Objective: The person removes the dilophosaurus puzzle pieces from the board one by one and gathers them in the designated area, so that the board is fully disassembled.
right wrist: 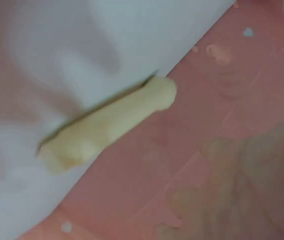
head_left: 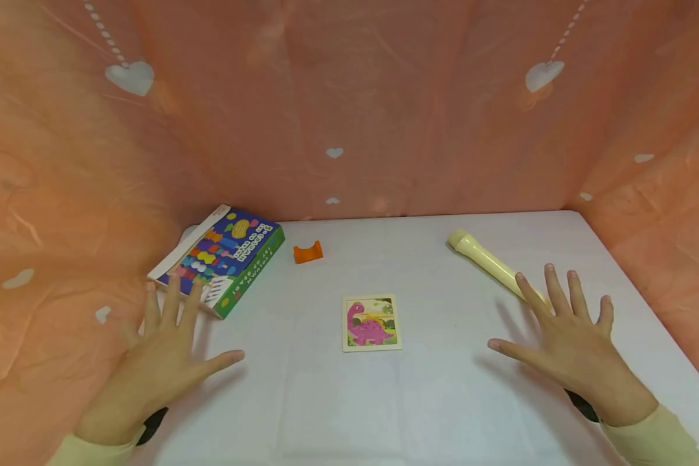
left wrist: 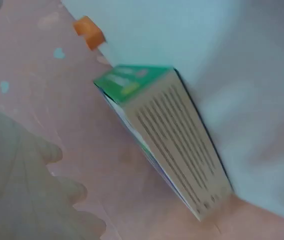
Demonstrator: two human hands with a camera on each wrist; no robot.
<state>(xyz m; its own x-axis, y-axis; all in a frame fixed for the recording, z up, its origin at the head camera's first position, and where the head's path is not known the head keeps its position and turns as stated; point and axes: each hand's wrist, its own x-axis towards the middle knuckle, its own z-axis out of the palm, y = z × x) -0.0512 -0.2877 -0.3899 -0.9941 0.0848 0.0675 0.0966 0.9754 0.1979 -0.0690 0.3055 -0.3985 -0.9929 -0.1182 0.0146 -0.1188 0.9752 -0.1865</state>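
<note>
Both empty, the left hand (head_left: 162,362) by the left-side box (head_left: 227,249) and right hand (head_left: 573,349) by the right-side cream tube (head_left: 489,261) hover, fingers apart, seemingly pre-grasp; picking up would call for lowering.

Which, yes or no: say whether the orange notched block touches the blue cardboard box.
No, white tabletop shows between the block and box.

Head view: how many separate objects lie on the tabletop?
4: the box at the left, the orange block to its right, the dinosaur tile near the middle, and the yellow tube at the right. Something small could be hidden behind the box.
</note>
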